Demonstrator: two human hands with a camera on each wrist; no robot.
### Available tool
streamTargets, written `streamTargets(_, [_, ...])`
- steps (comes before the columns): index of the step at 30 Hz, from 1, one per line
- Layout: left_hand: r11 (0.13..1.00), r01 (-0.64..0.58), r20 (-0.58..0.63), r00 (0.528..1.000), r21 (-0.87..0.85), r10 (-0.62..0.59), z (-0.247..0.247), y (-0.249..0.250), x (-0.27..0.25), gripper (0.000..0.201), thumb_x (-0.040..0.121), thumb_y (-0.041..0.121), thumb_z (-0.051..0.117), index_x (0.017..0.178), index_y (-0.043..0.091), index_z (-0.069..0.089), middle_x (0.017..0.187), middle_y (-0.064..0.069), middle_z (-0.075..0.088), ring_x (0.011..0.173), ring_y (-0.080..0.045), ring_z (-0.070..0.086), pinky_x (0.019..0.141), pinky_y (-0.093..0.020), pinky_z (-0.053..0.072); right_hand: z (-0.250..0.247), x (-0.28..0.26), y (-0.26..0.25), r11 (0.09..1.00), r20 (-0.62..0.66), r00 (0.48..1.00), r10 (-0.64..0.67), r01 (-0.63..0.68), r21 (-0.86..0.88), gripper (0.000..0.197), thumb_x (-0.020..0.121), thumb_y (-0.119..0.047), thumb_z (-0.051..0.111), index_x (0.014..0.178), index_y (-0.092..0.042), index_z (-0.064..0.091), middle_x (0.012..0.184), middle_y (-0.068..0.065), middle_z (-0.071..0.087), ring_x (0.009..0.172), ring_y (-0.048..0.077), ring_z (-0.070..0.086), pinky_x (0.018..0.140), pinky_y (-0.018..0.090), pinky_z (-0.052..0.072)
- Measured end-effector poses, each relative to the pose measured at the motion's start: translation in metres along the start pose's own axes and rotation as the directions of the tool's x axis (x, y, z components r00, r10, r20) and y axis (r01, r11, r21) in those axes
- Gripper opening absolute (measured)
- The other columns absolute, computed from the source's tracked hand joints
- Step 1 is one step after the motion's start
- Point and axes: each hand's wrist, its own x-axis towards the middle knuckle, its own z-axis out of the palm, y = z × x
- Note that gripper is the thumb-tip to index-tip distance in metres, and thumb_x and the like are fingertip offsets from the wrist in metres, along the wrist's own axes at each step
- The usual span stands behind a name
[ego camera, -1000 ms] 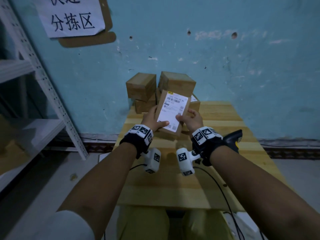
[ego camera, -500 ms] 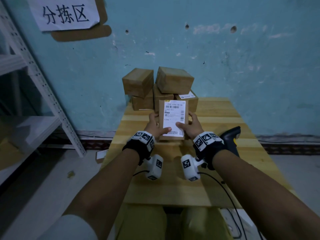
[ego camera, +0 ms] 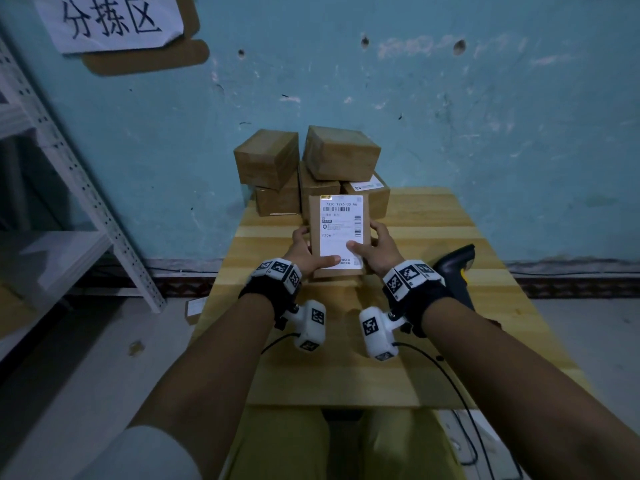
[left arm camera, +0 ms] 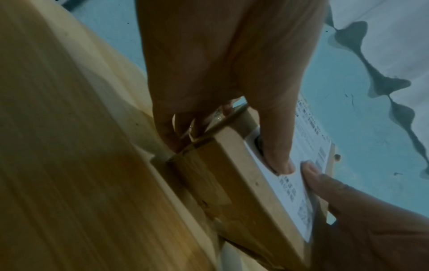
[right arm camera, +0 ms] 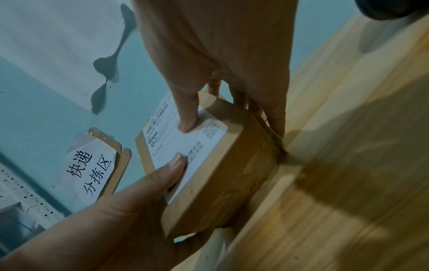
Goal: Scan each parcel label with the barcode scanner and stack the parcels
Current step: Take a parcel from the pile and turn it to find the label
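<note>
I hold a brown cardboard parcel upright over the wooden table, its white label with the barcode facing me. My left hand grips its left side, thumb on the label. My right hand grips the right side, thumb pressed on the label. In the left wrist view the fingers curl behind the parcel. Its lower edge is at or just above the table top. The black barcode scanner lies on the table to the right of my right wrist.
Several brown parcels are piled at the table's far edge against the blue wall, one showing a label. A white metal shelf stands at the left. Cables trail over the table's near right part.
The parcel was tilted and up near the pile; both hands have turned it square to me and brought it lower and nearer, close to the table top.
</note>
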Motion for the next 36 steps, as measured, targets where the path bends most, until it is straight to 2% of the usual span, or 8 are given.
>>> streamTargets(10, [1.000, -0.011, 0.021, 1.000, -0.012, 0.011, 0.000, 0.001, -0.003, 0.097, 0.078, 0.015, 0.074, 0.147, 0.014, 0.005, 0.143, -0.013, 0.042, 0.130, -0.029, 0.043, 0.105, -0.037, 0.036, 0.000, 0.001, 0.005, 0.998, -0.011, 0.999, -0.036, 0.035, -0.061, 0.063, 0.086, -0.005, 0.061, 0.141, -0.014, 0.031, 0.134, 0.015, 0.054, 0.113, 0.029, 0.058, 0.081, 0.034, 0.051])
streamTargets(16, [1.000, -0.013, 0.021, 1.000, 0.012, 0.013, 0.001, 0.001, -0.004, 0.097, 0.079, 0.017, 0.073, 0.146, 0.013, 0.004, 0.143, -0.012, 0.042, 0.129, -0.029, 0.044, 0.105, -0.035, 0.035, -0.016, 0.002, 0.011, 0.962, -0.088, 0.996, -0.029, 0.004, -0.272, 0.059, 0.089, -0.023, 0.059, 0.140, -0.008, 0.035, 0.137, 0.015, 0.050, 0.121, 0.029, 0.052, 0.101, 0.036, 0.044])
streamTargets(19, [0.999, -0.016, 0.024, 1.000, 0.028, 0.016, 0.005, 0.003, -0.005, 0.096, 0.079, 0.018, 0.072, 0.145, 0.013, 0.004, 0.142, -0.011, 0.044, 0.129, -0.030, 0.044, 0.105, -0.035, 0.034, -0.034, -0.002, 0.012, 0.898, -0.198, 0.974, -0.114, 0.016, -0.440, 0.045, 0.091, -0.019, 0.055, 0.132, -0.006, 0.045, 0.135, 0.013, 0.051, 0.122, 0.027, 0.050, 0.094, 0.029, 0.039])
streamTargets(21, [0.999, -0.013, 0.030, 0.999, 0.039, 0.012, 0.008, 0.005, -0.005, 0.098, 0.079, 0.020, 0.073, 0.145, 0.013, 0.001, 0.142, -0.012, 0.043, 0.129, -0.031, 0.044, 0.107, -0.038, 0.034, -0.049, -0.006, 0.013, 0.796, -0.282, 0.942, -0.181, -0.027, -0.604, 0.042, 0.089, -0.022, 0.056, 0.128, -0.007, 0.049, 0.135, 0.015, 0.048, 0.124, 0.030, 0.045, 0.097, 0.033, 0.039])
streamTargets(24, [0.998, -0.015, 0.024, 1.000, 0.056, 0.014, 0.014, 0.005, -0.006, 0.097, 0.079, 0.019, 0.072, 0.144, 0.013, 0.000, 0.141, -0.012, 0.044, 0.129, -0.030, 0.044, 0.109, -0.039, 0.033, -0.070, -0.017, 0.017, 0.631, -0.412, 0.887, -0.207, -0.201, -0.750, 0.053, 0.084, -0.031, 0.060, 0.129, -0.009, 0.042, 0.139, 0.017, 0.036, 0.130, 0.034, 0.031, 0.106, 0.041, 0.029])
streamTargets(27, [0.998, -0.017, 0.024, 1.000, 0.065, 0.015, 0.017, 0.004, -0.008, 0.097, 0.079, 0.018, 0.072, 0.143, 0.014, 0.000, 0.141, -0.012, 0.044, 0.129, -0.030, 0.044, 0.111, -0.041, 0.032, -0.085, -0.024, 0.029, 0.561, -0.485, 0.870, -0.086, -0.360, -0.746, 0.081, 0.079, -0.037, 0.067, 0.139, -0.003, 0.024, 0.146, 0.018, 0.022, 0.135, 0.035, 0.022, 0.110, 0.046, 0.023])
streamTargets(32, [0.997, -0.014, 0.024, 1.000, 0.071, 0.012, 0.016, 0.006, -0.007, 0.095, 0.080, 0.017, 0.072, 0.143, 0.012, 0.001, 0.142, -0.011, 0.043, 0.130, -0.031, 0.042, 0.110, -0.039, 0.030, -0.099, -0.028, 0.049, 0.564, -0.483, 0.874, 0.056, -0.427, -0.707, 0.103, 0.072, -0.046, 0.074, 0.145, -0.005, 0.013, 0.147, 0.016, 0.021, 0.137, 0.035, 0.022, 0.112, 0.047, 0.023])
streamTargets(36, [0.998, -0.016, 0.025, 1.000, 0.068, 0.015, 0.018, 0.005, -0.004, 0.094, 0.079, 0.017, 0.072, 0.142, 0.012, 0.003, 0.141, -0.012, 0.044, 0.129, -0.031, 0.044, 0.111, -0.040, 0.032, -0.098, -0.029, 0.054, 0.573, -0.489, 0.871, 0.052, -0.426, -0.700, 0.089, 0.076, -0.040, 0.072, 0.140, -0.002, 0.022, 0.140, 0.018, 0.028, 0.132, 0.036, 0.029, 0.108, 0.043, 0.027])
